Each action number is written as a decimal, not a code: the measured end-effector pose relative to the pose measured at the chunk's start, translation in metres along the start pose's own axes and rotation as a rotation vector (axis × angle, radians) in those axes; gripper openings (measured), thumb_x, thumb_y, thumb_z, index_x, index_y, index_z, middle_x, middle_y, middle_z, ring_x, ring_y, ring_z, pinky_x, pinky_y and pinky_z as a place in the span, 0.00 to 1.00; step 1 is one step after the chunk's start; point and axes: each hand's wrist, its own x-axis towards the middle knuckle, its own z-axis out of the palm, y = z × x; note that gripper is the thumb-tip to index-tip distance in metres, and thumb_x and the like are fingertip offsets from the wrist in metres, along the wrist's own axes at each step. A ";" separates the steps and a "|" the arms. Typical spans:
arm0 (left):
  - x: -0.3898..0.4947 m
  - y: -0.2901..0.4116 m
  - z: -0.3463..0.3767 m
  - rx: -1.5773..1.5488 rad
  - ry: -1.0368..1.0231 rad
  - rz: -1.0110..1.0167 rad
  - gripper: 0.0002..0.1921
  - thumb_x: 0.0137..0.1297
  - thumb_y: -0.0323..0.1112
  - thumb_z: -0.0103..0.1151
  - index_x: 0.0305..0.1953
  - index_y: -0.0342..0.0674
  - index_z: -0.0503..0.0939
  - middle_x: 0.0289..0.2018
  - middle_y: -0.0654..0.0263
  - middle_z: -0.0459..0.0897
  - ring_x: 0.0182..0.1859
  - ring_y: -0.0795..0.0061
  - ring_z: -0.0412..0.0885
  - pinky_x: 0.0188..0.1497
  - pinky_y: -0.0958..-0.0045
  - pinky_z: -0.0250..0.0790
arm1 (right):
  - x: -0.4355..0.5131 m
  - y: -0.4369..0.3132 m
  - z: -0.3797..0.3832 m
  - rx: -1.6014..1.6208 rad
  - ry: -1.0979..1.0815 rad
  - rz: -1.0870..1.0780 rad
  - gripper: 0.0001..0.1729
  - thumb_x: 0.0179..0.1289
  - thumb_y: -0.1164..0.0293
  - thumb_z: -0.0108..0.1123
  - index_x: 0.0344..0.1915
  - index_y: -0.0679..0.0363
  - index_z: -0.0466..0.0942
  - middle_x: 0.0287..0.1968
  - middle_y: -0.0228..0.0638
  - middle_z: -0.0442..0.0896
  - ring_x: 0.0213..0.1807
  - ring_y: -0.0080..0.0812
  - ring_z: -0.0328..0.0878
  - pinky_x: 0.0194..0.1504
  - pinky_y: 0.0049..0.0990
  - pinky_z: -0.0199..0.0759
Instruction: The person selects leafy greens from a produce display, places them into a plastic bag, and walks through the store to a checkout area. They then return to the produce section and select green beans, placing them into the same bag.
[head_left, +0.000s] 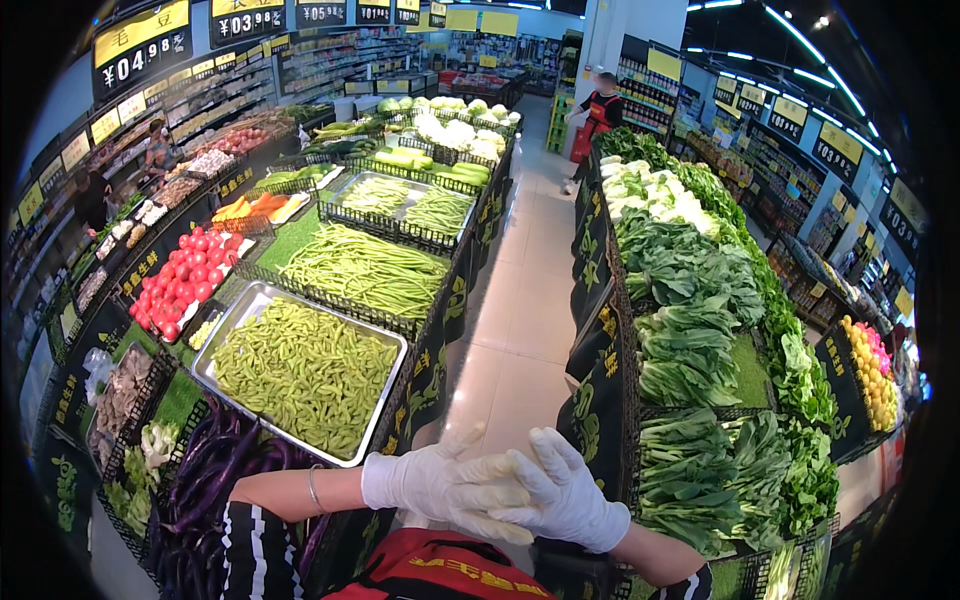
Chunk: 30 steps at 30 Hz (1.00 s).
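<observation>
In front of my red apron (450, 566), my left hand (442, 484) and my right hand (574, 495) meet above the aisle floor. Both wear white gloves, and their fingers overlap and touch with some spread apart. No object shows between them, though the overlap hides some fingertips. Left of my hands lies a metal tray (394, 367) heaped with green soybean pods (304, 379). Long purple eggplants (214, 465) lie below the tray, partly behind my left arm. Leafy greens in bunches (686, 472) are stacked to the right of my right hand.
Black-sided produce stands border the tiled aisle (510, 300). Long green beans (364, 270), tomatoes (184, 277) and carrots (259, 206) lie on the left stand. Farther up the aisle, a person in a red vest (598, 112) stands beside the right stand.
</observation>
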 end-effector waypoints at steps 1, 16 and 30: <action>-0.001 -0.009 0.002 0.015 0.037 0.052 0.37 0.65 0.55 0.56 0.72 0.82 0.51 0.68 0.58 0.57 0.76 0.44 0.48 0.72 0.31 0.37 | 0.010 0.005 0.004 -0.003 0.039 -0.035 0.28 0.64 0.62 0.57 0.65 0.34 0.68 0.72 0.43 0.59 0.73 0.58 0.54 0.67 0.54 0.58; -0.074 -0.144 -0.008 0.071 -0.552 -0.601 0.34 0.61 0.42 0.62 0.70 0.63 0.65 0.70 0.44 0.56 0.72 0.37 0.54 0.69 0.31 0.46 | 0.063 0.240 0.071 -0.297 0.159 0.419 0.45 0.48 0.88 0.55 0.69 0.49 0.66 0.69 0.54 0.64 0.63 0.59 0.67 0.63 0.46 0.66; -0.068 -0.233 0.065 0.147 -0.720 -0.847 0.36 0.60 0.46 0.63 0.71 0.61 0.63 0.71 0.43 0.56 0.74 0.40 0.51 0.73 0.36 0.37 | 0.101 0.493 0.106 -0.467 0.077 0.349 0.54 0.48 0.91 0.51 0.74 0.37 0.58 0.74 0.41 0.59 0.69 0.55 0.63 0.58 0.39 0.72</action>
